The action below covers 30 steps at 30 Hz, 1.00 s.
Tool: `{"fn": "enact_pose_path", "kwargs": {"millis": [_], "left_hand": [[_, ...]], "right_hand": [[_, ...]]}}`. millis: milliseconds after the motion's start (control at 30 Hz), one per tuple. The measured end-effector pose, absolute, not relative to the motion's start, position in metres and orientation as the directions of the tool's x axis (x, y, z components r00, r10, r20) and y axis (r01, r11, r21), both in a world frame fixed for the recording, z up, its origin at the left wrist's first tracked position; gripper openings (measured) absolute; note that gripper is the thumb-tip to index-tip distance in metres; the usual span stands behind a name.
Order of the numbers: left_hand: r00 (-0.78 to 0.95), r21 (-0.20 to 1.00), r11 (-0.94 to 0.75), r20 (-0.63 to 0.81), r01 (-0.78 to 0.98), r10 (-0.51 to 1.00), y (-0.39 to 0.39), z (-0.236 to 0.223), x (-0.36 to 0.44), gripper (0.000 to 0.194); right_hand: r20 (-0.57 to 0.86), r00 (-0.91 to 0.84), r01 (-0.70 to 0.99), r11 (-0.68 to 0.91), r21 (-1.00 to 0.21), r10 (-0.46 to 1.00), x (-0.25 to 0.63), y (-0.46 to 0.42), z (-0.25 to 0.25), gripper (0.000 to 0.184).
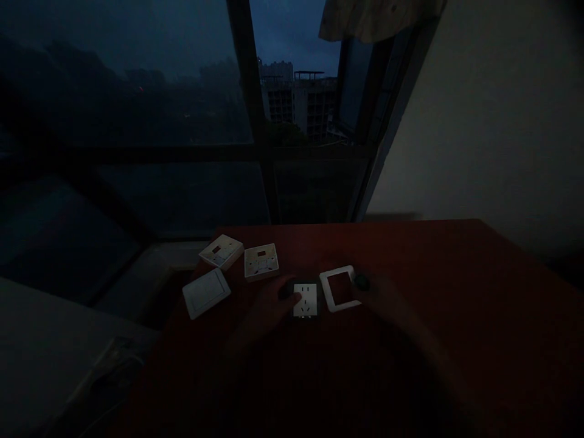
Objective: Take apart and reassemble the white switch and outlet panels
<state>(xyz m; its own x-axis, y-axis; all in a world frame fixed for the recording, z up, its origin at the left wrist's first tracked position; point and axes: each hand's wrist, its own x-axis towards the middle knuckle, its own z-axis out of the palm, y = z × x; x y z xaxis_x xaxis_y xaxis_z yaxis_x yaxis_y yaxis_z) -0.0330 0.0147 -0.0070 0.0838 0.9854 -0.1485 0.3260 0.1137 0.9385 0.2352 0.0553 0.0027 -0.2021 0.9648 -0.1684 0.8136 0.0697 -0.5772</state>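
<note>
My left hand (pixel 274 303) holds the socket (pixel 310 298), left of the frame (pixel 328 292). Boxes (pixel 261 264) and a switch (pixel 207 294) lie farther left.

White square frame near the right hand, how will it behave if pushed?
The white square frame is probably light, given its open middle. Lying flat on the table, it would likely slide rather than tip. Its narrow borders might flex slightly.

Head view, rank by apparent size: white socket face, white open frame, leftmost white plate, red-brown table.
1. Red-brown table
2. Leftmost white plate and white open frame: outlines too alike to rank
3. White socket face
</note>
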Motion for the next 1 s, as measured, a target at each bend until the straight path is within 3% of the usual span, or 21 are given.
{"fn": "enact_pose_path", "kwargs": {"millis": [200, 467, 1000], "left_hand": [[0.007, 0.965, 0.198, -0.202, 0.171, 0.979, 0.012, -0.003, -0.027, 0.034], [0.019, 0.964, 0.248, -0.251, 0.095, 0.968, 0.008, 0.003, -0.023, 0.037], [0.061, 0.933, 0.32, -0.315, -0.164, 0.947, -0.004, 0.019, -0.004, 0.036]], "right_hand": [[-0.213, -0.291, 0.474, -0.053, -0.879, 0.933, 0.245, 0.049, 0.019, 0.016], [-0.27, -0.412, 0.16, -0.223, -0.962, 0.87, 0.239, 0.037, 0.027, 0.026], [-0.259, -0.495, 0.169, -0.201, -0.965, 0.829, 0.226, 0.031, 0.032, 0.029]]}}
